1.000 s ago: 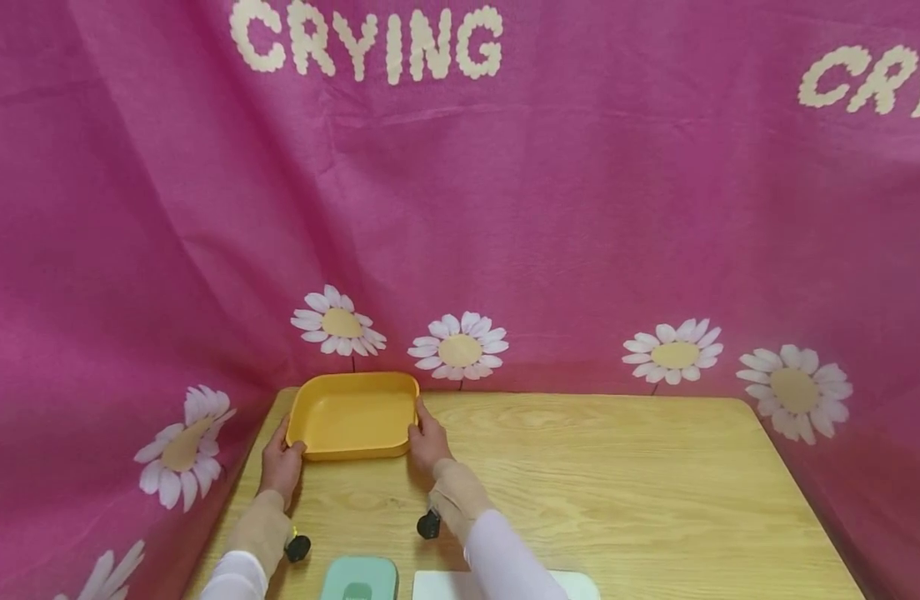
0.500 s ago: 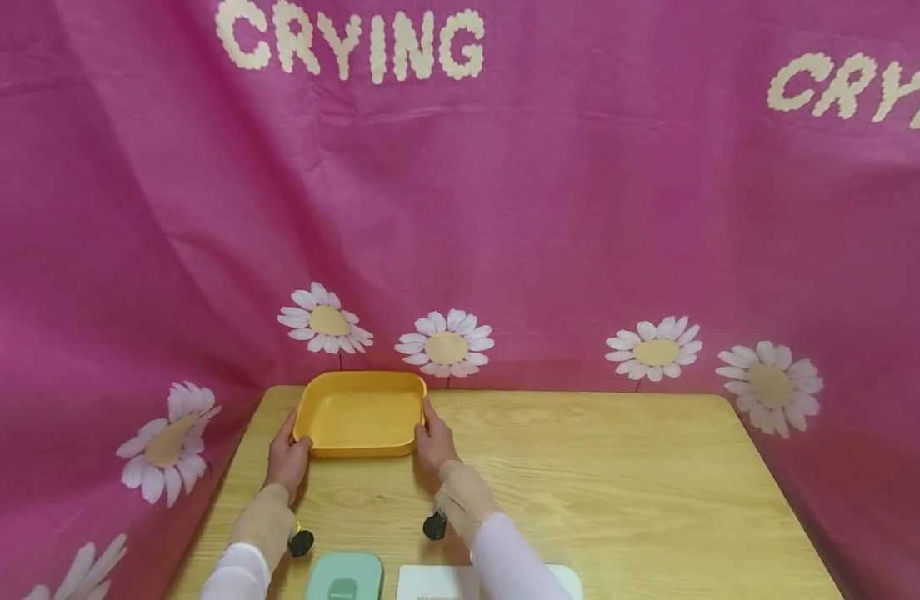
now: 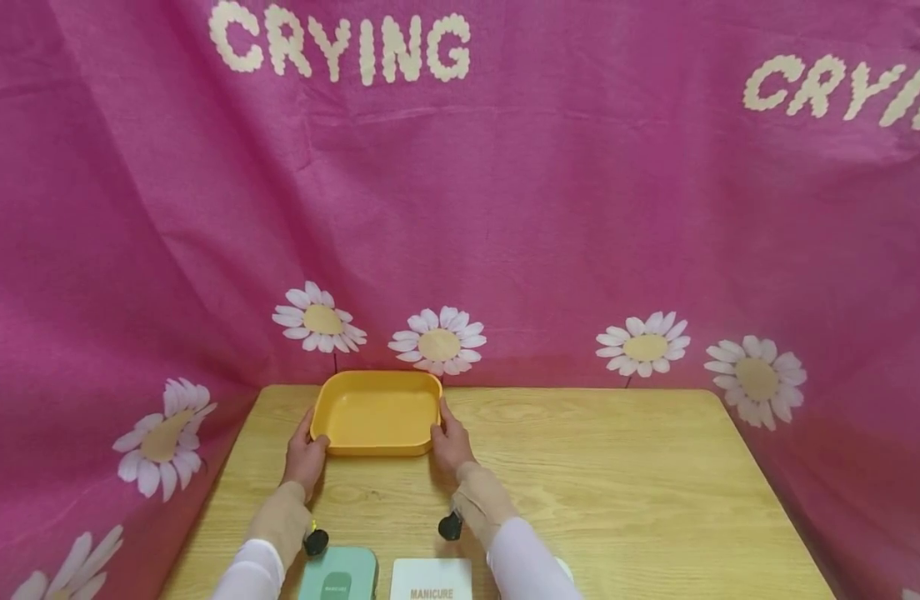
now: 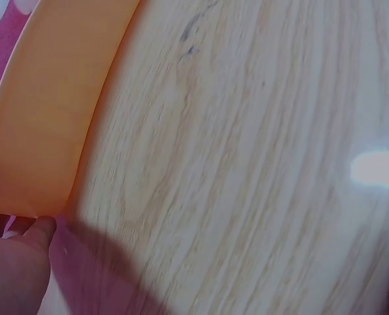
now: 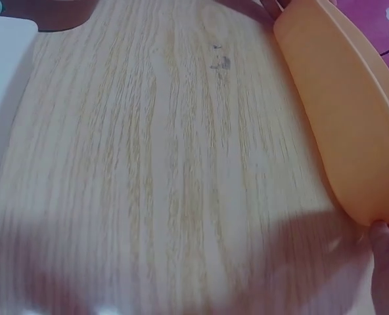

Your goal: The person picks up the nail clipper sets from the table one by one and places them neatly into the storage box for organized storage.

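A yellow rectangular tray (image 3: 377,414) with rounded corners and raised sides lies at the back of the wooden table, left of the middle. My left hand (image 3: 306,458) grips its left end, thumb at the near corner. At the opposite end my right hand (image 3: 452,446) holds the tray the same way. Close up in the left wrist view, the left thumb (image 4: 43,231) touches the corner of the tray wall (image 4: 53,111). The right wrist view has the right thumb (image 5: 381,237) against the other near corner. Fingers behind the tray ends are partly hidden.
A green case (image 3: 340,573) and a white box (image 3: 431,577) marked MANICURE lie at the near edge, cut off by the frame. Another white thing shows partly beyond the right sleeve. A pink flowered curtain (image 3: 535,217) hangs around the wooden table (image 3: 602,475).
Both hands have slid the tray to the right along the back of the table, keeping their hold on its ends. The head view has shifted slightly.
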Demonstrator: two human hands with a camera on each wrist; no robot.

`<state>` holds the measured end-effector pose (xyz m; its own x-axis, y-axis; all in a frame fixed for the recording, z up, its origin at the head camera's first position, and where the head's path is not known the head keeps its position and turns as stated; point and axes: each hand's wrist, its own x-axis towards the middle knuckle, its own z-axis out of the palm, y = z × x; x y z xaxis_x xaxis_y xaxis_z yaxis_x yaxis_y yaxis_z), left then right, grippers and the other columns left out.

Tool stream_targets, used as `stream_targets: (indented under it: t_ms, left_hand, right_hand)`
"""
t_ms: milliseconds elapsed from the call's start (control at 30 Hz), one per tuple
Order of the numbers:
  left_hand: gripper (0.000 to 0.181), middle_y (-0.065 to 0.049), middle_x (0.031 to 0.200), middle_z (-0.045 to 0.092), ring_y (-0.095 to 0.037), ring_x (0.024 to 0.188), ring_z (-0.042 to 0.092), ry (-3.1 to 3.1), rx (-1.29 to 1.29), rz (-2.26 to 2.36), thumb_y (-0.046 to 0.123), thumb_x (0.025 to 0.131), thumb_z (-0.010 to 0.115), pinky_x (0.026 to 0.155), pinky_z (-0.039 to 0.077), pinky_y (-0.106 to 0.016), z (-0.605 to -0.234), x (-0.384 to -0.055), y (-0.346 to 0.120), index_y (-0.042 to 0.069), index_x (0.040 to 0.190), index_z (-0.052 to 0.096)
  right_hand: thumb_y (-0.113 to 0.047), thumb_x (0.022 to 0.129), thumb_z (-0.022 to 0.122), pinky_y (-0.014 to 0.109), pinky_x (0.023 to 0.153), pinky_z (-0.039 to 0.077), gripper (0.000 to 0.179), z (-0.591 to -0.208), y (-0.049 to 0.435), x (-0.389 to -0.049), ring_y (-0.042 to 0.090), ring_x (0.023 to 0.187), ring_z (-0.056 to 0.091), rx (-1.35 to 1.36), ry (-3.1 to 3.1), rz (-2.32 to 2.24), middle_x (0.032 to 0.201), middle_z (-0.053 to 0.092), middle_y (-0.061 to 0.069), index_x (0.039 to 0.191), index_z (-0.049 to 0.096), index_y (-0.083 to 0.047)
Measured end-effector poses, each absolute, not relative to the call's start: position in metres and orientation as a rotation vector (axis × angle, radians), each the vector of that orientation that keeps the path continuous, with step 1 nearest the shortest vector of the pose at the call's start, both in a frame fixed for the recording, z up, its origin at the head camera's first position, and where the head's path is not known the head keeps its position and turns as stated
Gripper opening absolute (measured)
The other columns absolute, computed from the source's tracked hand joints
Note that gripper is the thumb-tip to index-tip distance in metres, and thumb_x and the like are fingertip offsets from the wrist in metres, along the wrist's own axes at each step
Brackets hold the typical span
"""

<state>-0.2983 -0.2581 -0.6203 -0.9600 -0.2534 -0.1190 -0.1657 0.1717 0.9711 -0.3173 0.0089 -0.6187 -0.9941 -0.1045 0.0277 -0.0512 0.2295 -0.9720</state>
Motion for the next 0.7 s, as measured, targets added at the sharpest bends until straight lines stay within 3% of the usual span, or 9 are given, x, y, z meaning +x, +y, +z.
stream_targets:
  t_ms: [467, 700]
  left_hand:
    - [0.077, -0.021, 0.173, 0.015, -0.040, 0.157, 0.020, -2.422, 0.430, -1.928, -0.003, 0.097, 0.043, 0.126, 0.024, -0.053, -0.628, -0.278, -0.238, 0.007, 0.168, 0.016]
    - [0.076, -0.022, 0.173, 0.015, -0.042, 0.157, 0.018, -2.426, 0.393, -1.893, -0.002, 0.097, 0.042, 0.127, 0.021, -0.054, -0.617, -0.288, -0.236, 0.007, 0.168, 0.016]
  right_hand:
    - [0.008, 0.103, 0.043, 0.054, 0.119, 0.034, 0.061, -0.639, 0.029, -0.295, 0.045, 0.150, 0.033, -0.087, 2.245, -2.110, 0.164, 0.029, 0.032, 0.161, 0.024, 0.009]
    - [0.006, 0.105, 0.043, 0.052, 0.119, 0.036, 0.061, -0.633, 0.030, -0.305, 0.043, 0.150, 0.035, -0.146, 2.201, -2.202, 0.165, 0.029, 0.029, 0.162, 0.023, 0.005]
